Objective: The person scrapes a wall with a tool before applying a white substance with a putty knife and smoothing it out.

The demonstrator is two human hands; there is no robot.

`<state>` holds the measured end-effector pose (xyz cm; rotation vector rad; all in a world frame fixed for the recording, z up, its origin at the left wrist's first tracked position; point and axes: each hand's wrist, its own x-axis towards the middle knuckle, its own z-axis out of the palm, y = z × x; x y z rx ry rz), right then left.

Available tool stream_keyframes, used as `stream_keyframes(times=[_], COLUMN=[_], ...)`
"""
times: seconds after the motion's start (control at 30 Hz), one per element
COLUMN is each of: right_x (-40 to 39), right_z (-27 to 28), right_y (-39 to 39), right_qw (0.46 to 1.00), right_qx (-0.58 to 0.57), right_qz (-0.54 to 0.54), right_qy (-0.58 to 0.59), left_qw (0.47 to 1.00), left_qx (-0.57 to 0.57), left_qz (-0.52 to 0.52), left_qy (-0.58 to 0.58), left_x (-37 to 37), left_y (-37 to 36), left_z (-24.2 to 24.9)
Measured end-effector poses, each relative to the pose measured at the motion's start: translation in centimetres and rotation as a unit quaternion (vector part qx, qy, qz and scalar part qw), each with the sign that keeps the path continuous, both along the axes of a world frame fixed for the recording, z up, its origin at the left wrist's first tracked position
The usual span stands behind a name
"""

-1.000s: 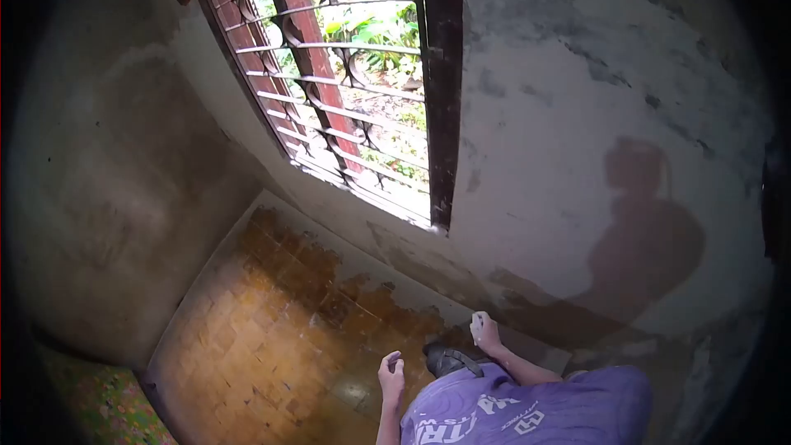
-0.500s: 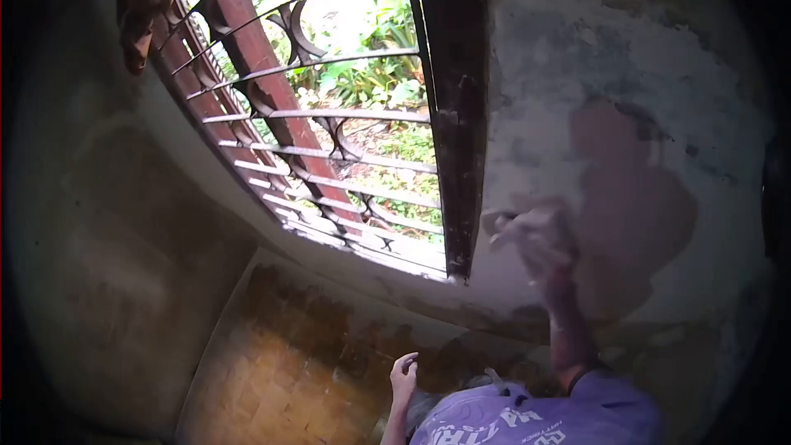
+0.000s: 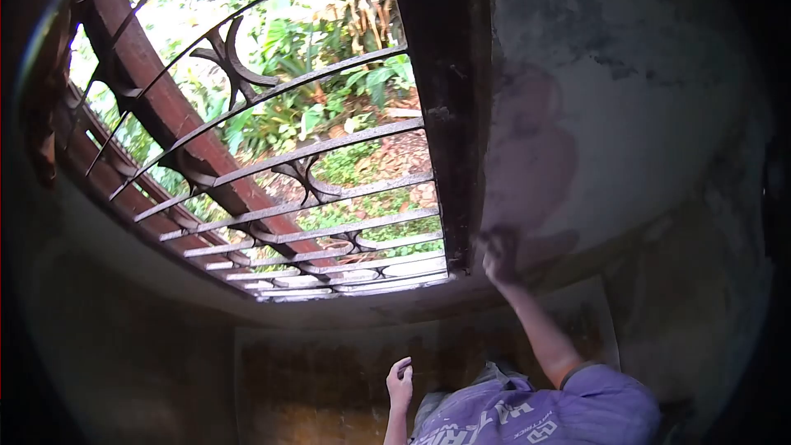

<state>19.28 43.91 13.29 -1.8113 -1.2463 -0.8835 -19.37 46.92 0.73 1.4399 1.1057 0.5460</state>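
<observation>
My right hand (image 3: 498, 257) is raised to the painted wall (image 3: 651, 140), close beside the lower end of the dark window frame (image 3: 449, 115). Its fingers are bent and dim against the wall; I cannot tell what they hold. Low in the view, my left hand (image 3: 400, 381) hovers in front of my body, fingers loosely curled with a gap at the thumb, and nothing shows in it. A purple printed shirt (image 3: 535, 416) covers my torso and right shoulder.
Left of the frame, a metal window grille (image 3: 284, 152) with curved ornaments crosses a reddish-brown post (image 3: 177, 111). Plants and bright ground (image 3: 354, 148) lie outside. Brownish fabric (image 3: 43, 128) hangs at the left edge. Below is a dim, brown tiled surface (image 3: 329, 391).
My view has tilted, so the window appears larger and further left. My right hand has moved left and slightly down, toward the window frame. The left hand stays low, its fingers slightly more curled.
</observation>
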Motion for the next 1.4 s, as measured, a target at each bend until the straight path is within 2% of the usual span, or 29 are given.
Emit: stream_keyframes(times=[0.03,0.07,0.1,0.13,0.17,0.27,0.33,0.37,0.4,0.43,0.47,0.5,0.57,0.67,0.77,0.83,0.9,0.97,1.03,1.07,1.17,1.23,1.27,1.4], right_x=[-1.2,-2.6,-5.3,-7.5,-9.5,-13.2,-11.2,-9.6,-7.5,-6.3,-2.9,0.0,1.9,3.1,0.9,-0.2,-2.0,-4.7,-6.9,-6.8,-4.4,-0.9,0.3,4.0], right_z=[-5.5,-10.5,-11.6,-14.3,-16.0,-15.3,-15.3,-15.4,-12.2,-7.1,-6.2,-4.6,3.9,9.4,4.4,-3.9,-12.6,-19.4,-15.2,-14.2,-4.2,-0.5,0.3,-3.7], right_y=[-0.4,-1.4,-3.6,-5.8,-7.3,-8.9,-8.8,-8.2,-8.2,-7.8,-7.6,-7.4,-7.3,-6.2,-4.0,-2.8,-2.3,-3.9,-5.2,-4.9,-5.3,-5.0,-4.7,-4.1], right_qw=[0.988,0.949,0.894,0.923,0.93,0.926,0.928,0.885,0.898,0.934,0.941,0.96,0.966,0.971,0.977,0.986,0.964,0.889,0.956,0.97,0.994,0.998,0.998,0.988], right_qx=[-0.036,-0.07,-0.144,-0.154,-0.153,-0.086,-0.049,0.032,0.042,0.044,0.066,0.1,0.11,0.166,0.114,0.065,-0.051,-0.181,-0.138,-0.098,-0.06,-0.032,-0.015,-0.126], right_qz=[0.063,0.124,0.121,0.094,0.083,0.072,0.041,0.052,0.048,-0.041,-0.056,-0.082,-0.175,-0.147,-0.149,-0.101,-0.006,0.11,0.073,0.075,0.048,0.055,0.056,0.066], right_qy=[0.14,0.28,0.406,0.34,0.324,0.361,0.366,0.462,0.435,0.352,0.329,0.25,0.156,0.086,0.097,0.113,0.26,0.405,0.249,0.209,0.073,0.026,0.003,-0.065], left_qw=[1.0,1.0,0.999,0.999,0.999,0.997,0.995,0.994,0.992,0.991,0.99,0.99,0.989,0.989,0.99,0.991,0.99,0.991,0.992,0.993,0.993,0.991,0.991,0.992], left_qx=[-0.006,-0.016,-0.027,-0.03,-0.04,-0.049,-0.07,-0.08,-0.081,-0.082,-0.082,-0.081,-0.077,-0.076,-0.079,-0.087,-0.099,-0.101,-0.096,-0.094,-0.107,-0.126,-0.126,-0.119], left_qz=[-0.004,-0.008,-0.013,-0.023,-0.03,-0.05,-0.068,-0.078,-0.091,-0.103,-0.114,-0.119,-0.126,-0.121,-0.109,-0.1,-0.09,-0.085,-0.073,-0.064,-0.028,0.001,0.007,0.011], left_qy=[-0.007,-0.01,-0.011,-0.014,-0.008,-0.014,-0.012,-0.012,-0.01,-0.01,-0.011,-0.012,-0.016,-0.032,-0.034,-0.034,-0.036,-0.037,-0.035,-0.03,-0.03,-0.037,-0.038,-0.045], left_x=[-0.3,-0.9,-1.6,-2.0,-2.8,-3.3,-3.1,-3.1,-2.9,-2.4,-1.9,-1.5,-0.7,0.2,0.7,0.7,0.8,0.8,1.2,1.2,0.7,1.1,1.5,2.6], left_y=[0.8,1.1,1.3,1.5,1.7,3.4,4.1,4.5,4.7,5.0,5.2,5.3,5.4,4.8,4.1,3.3,2.6,1.6,1.6,1.3,0.0,-0.4,-0.6,-1.2], left_z=[-0.1,0.0,0.2,0.7,0.6,-0.2,0.0,0.1,0.6,1.2,1.6,1.9,2.3,3.1,3.2,3.0,2.5,2.7,2.9,2.7,2.0,1.8,1.7,1.4])
